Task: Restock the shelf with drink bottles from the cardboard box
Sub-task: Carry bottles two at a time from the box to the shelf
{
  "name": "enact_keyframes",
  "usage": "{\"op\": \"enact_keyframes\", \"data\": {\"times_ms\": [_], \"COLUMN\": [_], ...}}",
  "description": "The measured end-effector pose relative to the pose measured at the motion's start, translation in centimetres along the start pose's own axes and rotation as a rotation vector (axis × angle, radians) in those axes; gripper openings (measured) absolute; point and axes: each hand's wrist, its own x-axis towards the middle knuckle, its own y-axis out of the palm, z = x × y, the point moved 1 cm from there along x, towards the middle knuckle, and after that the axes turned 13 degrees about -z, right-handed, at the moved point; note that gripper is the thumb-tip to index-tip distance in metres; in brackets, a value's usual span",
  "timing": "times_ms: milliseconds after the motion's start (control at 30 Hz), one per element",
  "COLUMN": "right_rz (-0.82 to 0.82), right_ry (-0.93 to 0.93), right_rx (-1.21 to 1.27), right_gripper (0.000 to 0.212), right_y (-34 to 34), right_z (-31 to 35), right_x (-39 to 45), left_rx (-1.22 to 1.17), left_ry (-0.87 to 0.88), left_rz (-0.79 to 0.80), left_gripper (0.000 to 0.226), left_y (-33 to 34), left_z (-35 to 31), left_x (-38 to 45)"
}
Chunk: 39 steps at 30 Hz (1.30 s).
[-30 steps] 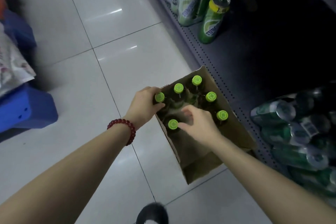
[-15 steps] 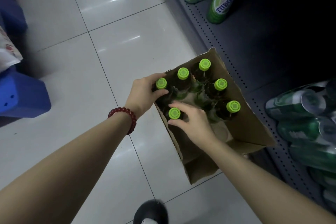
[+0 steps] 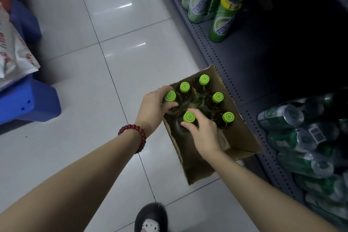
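An open cardboard box (image 3: 243, 137) stands on the floor against the low dark shelf (image 3: 263, 66). Inside stand several dark glass bottles with bright green caps (image 3: 217, 97). My left hand (image 3: 153, 107) wraps the neck of the bottle at the box's left corner (image 3: 170, 96). My right hand (image 3: 203, 133) grips the neck of the nearest bottle (image 3: 188, 117) just under its cap. Both bottles still sit down in the box.
Tall green Tuborg cans (image 3: 224, 17) stand on the shelf at the back. Shrink-wrapped packs of green cans (image 3: 305, 137) fill the shelf at right. A blue plastic stool (image 3: 28, 100) carries a white bag (image 3: 17, 52) at left. A dark slipper (image 3: 150, 218) shows below.
My right hand has closed round the neck of the nearest bottle, and the left hand has tightened on the corner bottle. The camera view has shifted a little.
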Motion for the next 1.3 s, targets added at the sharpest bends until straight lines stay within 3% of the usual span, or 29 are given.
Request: {"op": "enact_keyframes", "data": {"times_ms": [233,533,733,967,1067,1300], "right_rz": [-0.121,-0.256,-0.296,-0.353,-0.383,-0.457], "right_ry": [0.016,-0.141,-0.227,-0.271,-0.284,-0.324], "right_rx": [0.040,0.094,0.134,0.146,0.139,0.131], "right_gripper": [0.042,0.025,0.021,0.017,0.018,0.023], "right_y": [-7.9,-21.1,-31.4,-42.8,-47.4,-57.8], "right_z": [5.9,17.8,27.6,38.1,42.0,50.3], "right_x": [-1.3,-5.5,-11.0,-17.0,-19.7,-25.5], "left_rx": [-0.110,-0.119,-0.385,-0.467,-0.441,-0.499], "left_ry": [-0.025,0.132,0.022,0.193,0.290,0.489], "left_rz": [-0.012,-0.122,-0.226,-0.139,-0.105,0.058], "left_gripper": [0.028,0.029,0.034,0.013,0.034,0.012], "left_y": [-5.0,-15.3,-24.1,-33.5,-37.4,-45.9], "left_z": [-7.9,-22.8,-34.4,-46.9,-51.6,-63.2], "left_x": [-1.7,-4.5,-7.5,-10.8,-11.7,-14.1]}}
